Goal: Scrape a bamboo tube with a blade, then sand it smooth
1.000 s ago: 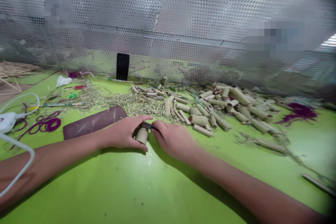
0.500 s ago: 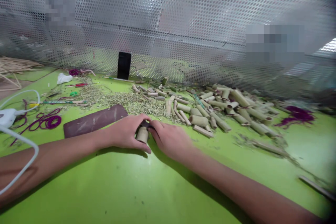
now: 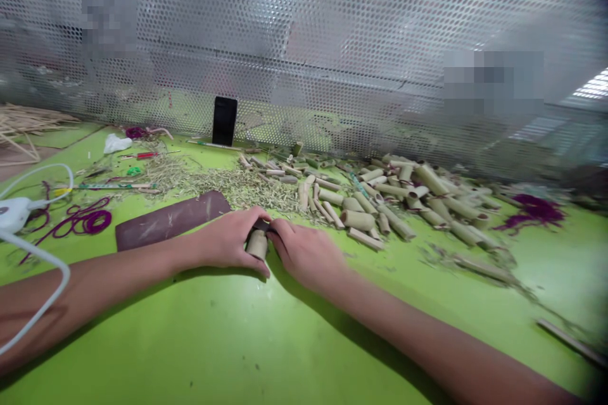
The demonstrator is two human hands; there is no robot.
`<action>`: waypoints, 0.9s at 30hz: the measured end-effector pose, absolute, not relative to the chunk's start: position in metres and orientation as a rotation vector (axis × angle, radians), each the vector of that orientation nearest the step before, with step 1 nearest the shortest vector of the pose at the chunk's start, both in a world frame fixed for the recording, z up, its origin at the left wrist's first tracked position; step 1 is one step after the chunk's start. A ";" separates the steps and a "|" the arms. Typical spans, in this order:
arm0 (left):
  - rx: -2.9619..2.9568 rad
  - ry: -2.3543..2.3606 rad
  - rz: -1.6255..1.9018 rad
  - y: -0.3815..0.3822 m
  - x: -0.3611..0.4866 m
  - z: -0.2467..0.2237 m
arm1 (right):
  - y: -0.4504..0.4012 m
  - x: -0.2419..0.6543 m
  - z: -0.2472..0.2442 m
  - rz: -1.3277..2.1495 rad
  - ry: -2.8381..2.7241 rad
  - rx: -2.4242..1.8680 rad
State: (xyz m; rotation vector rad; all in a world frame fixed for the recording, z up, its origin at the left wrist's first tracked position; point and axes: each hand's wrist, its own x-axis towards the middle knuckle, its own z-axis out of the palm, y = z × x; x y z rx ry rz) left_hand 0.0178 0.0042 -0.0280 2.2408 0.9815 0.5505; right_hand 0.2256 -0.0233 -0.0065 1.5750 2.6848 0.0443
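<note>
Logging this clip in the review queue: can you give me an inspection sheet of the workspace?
Surface: green bench, littered with shavings.
Job's things: short bamboo tube between the hands; dark blade above it, partly hidden; bamboo tube pile to the right.
Clutter: bamboo shavings, brown abrasive strip, purple yarn.
Grippers: left hand grips the tube; right hand appears to pinch the blade.
Cables: white cable from a white adapter, lying across the left forearm.
Surroundings: perforated metal screen behind the bench; black phone upright against it.

The left hand (image 3: 228, 242) and right hand (image 3: 306, 257) curl inward, palms down, almost meeting.
</note>
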 end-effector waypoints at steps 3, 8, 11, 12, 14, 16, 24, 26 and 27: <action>2.245 0.988 0.552 0.005 0.017 -0.030 | -0.023 0.225 -0.001 0.013 2.651 1.577; 2.261 0.981 0.537 0.005 0.016 -0.030 | -0.022 0.226 0.007 -0.070 2.625 1.552; 2.271 0.979 0.534 0.006 0.016 -0.028 | -0.021 0.229 0.007 -0.086 2.626 1.540; 2.273 0.969 0.532 0.006 0.016 -0.028 | -0.020 0.230 0.006 -0.102 2.633 1.534; 2.282 0.941 0.527 0.007 0.015 -0.028 | -0.020 0.234 0.004 -0.145 2.649 1.516; 2.298 0.918 0.519 0.007 0.015 -0.028 | -0.021 0.237 0.002 -0.187 2.654 1.502; 2.332 0.850 0.543 0.009 0.013 -0.032 | -0.024 0.241 0.002 -0.265 2.643 1.488; 2.315 0.868 0.551 0.009 0.013 -0.033 | -0.025 0.239 0.003 -0.232 2.615 1.502; 2.311 0.878 0.550 0.009 0.013 -0.032 | -0.026 0.237 0.004 -0.211 2.601 1.518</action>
